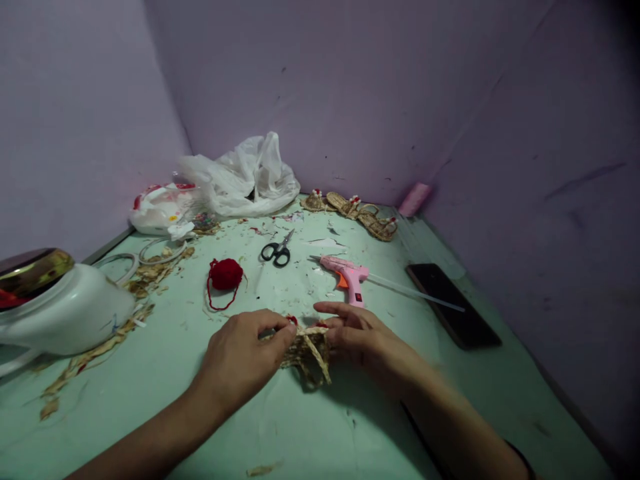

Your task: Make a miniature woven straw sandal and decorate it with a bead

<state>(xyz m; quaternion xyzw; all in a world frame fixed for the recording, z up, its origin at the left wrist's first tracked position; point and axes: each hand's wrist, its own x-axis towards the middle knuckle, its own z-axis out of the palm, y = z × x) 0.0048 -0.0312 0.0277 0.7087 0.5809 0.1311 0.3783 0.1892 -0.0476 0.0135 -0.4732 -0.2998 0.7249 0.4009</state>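
Observation:
Between my two hands is a small woven straw piece with bits of red at its upper edge and a loose straw strand hanging down its front. My left hand pinches its left side between thumb and fingers. On the right side, my right hand grips the edge with thumb and finger, the other fingers stretched out. Just beyond lies a pink glue gun with a clear glue stick sticking out of its back. A ball of red yarn and black-handled scissors rest farther off.
Small woven straw slippers lie by the back wall, near a white plastic bag and a pink roll. A phone is at the right. A white rounded appliance stands left, beside straw scraps on the green table.

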